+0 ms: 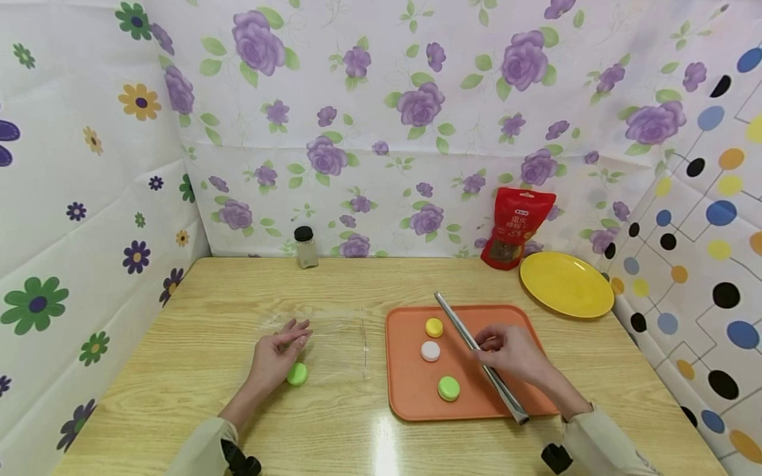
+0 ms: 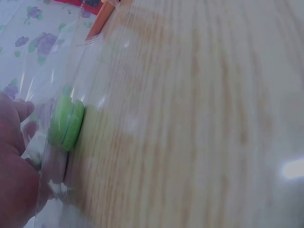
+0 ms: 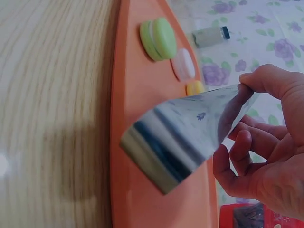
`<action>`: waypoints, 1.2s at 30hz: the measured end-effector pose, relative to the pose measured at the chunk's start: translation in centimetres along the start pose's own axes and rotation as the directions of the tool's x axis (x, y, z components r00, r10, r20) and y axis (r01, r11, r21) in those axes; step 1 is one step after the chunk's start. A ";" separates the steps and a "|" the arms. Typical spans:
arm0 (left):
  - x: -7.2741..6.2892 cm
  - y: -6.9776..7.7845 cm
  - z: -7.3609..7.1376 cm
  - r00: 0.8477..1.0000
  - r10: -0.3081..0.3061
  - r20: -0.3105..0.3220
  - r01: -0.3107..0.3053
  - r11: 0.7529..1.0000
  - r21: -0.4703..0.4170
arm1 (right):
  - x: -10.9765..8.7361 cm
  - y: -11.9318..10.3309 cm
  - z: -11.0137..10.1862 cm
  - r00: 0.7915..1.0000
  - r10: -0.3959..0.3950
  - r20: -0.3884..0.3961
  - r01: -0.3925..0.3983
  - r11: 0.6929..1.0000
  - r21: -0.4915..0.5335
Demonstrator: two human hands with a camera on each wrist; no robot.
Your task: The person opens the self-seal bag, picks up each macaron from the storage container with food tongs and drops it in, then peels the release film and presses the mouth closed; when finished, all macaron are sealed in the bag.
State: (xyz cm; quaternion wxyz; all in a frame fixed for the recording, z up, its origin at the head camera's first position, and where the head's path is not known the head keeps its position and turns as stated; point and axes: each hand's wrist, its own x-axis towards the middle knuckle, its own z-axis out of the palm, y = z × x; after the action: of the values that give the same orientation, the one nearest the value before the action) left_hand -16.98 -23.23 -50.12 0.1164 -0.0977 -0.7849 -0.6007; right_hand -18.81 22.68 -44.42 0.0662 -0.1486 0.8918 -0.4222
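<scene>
glossy wooden table (image 1: 357, 430); right hand (image 1: 514, 354) pinches shiny foil strip (image 1: 476, 350).

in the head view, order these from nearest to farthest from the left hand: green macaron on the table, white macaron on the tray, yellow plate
From the left hand:
1. Green macaron, right beside the palm, on the table.
2. White macaron, mid-tray, to the right.
3. Yellow plate, far right corner.

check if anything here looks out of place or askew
One green macaron lies on the table beside the left hand, on a clear plastic sheet, apart from the three on the orange tray. The silver roll in the right hand lies slantwise across the tray. Nothing looks spilled or damaged.
</scene>
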 end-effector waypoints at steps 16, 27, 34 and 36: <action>0.0 -0.1 0.0 1.000 0.011 0.001 -0.011 1.000 -0.029 | 0.4 1.3 -0.3 0.974 -0.224 -0.014 0.212 0.939 -0.269; -0.1 -0.2 0.0 1.000 0.020 -0.008 -0.020 1.000 -0.017 | 0.5 2.7 -0.8 0.920 -0.388 0.052 0.376 0.837 -0.399; 0.1 -0.4 0.0 0.999 0.038 -0.018 -0.038 0.999 -0.027 | 0.9 3.9 -1.2 0.912 -0.403 0.077 0.396 0.812 -0.428; 0.1 -0.5 0.0 0.999 0.041 -0.021 -0.041 0.999 -0.029 | 1.0 4.1 -1.3 0.910 -0.404 0.089 0.401 0.809 -0.431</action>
State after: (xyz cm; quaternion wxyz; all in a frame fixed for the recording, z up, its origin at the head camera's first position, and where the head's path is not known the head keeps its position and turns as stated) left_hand -17.22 -23.35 -50.53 0.1353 -0.1094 -0.7725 -0.6107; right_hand -20.94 25.81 -46.72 -0.0631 -0.3434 0.9121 -0.2148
